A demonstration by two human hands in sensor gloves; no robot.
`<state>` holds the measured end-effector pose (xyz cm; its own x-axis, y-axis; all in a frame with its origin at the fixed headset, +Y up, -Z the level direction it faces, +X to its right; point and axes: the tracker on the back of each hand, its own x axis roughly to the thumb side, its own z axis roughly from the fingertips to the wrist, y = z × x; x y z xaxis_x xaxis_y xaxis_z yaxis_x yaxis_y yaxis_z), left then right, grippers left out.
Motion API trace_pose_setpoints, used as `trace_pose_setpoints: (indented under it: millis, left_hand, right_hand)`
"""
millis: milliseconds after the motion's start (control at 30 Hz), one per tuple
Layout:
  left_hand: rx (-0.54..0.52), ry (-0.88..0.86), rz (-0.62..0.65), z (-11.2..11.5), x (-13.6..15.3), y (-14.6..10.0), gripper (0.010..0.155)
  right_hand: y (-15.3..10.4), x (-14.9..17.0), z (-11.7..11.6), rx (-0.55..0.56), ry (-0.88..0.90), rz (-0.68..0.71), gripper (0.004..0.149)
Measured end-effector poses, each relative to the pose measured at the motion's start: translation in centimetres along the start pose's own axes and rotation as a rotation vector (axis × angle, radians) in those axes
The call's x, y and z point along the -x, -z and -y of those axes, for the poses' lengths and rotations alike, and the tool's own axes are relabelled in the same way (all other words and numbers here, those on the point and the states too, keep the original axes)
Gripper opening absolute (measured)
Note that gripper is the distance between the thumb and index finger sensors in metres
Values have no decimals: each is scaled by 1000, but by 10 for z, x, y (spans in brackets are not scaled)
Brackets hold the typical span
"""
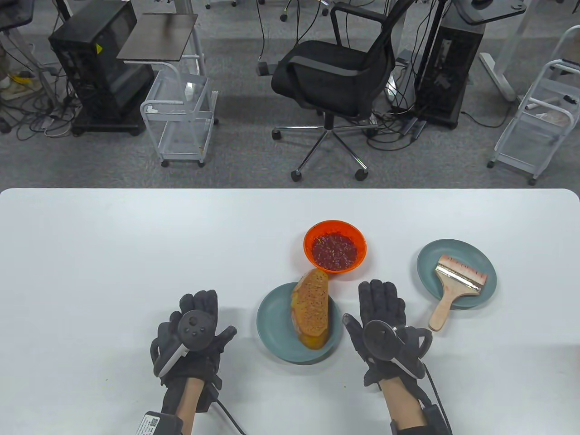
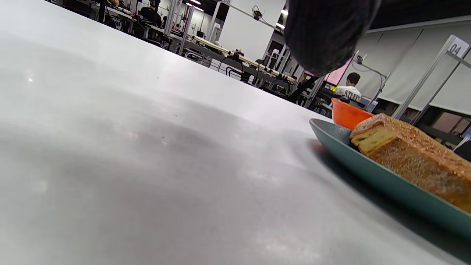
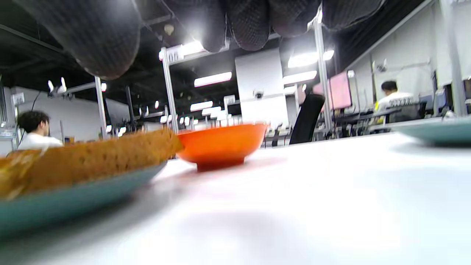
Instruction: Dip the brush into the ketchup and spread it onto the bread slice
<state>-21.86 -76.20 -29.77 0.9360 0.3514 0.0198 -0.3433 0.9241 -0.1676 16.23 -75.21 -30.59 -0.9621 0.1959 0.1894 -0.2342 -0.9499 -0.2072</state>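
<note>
A wide white surface [image 1: 113,253] fills the near half of the table view, with an office chair [image 1: 333,81], wire carts and computer towers on the grey carpet beyond it. On the surface sit two teal plates: the nearer plate [image 1: 272,326] carries the bread slice [image 1: 311,308], which reaches past the far rim towards the orange bowl of ketchup [image 1: 334,247] just beyond it, while the second plate [image 1: 428,263], off to the right, holds the brush [image 1: 457,283], its wooden handle hanging over the near rim.

Both hands lie flat and empty, fingers spread: the left hand [image 1: 192,333] is left of the bread plate, the right hand [image 1: 385,326] between the two plates, near the handle but apart from it.

The likeliest trouble seems to be the crowding — bread and bowl are so close that a loaded brush could drip, or nudge the bowl. The slice looks thick and coarse-crusted, golden brown with a paler yellow cut side, and may slide under the bristles if nothing steadies the plate
</note>
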Motion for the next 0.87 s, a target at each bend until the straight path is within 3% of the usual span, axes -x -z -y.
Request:
trace_pose_setpoints:
  millis: [133, 867]
  left_hand:
    - [37, 38, 2, 6, -3, 2, 83]
    - [75, 19, 39, 16, -10, 5, 81]
  right_hand:
    - [0, 4, -4, -51, -48, -2, 76]
    - [-6, 9, -1, -47, -28, -29, 74]
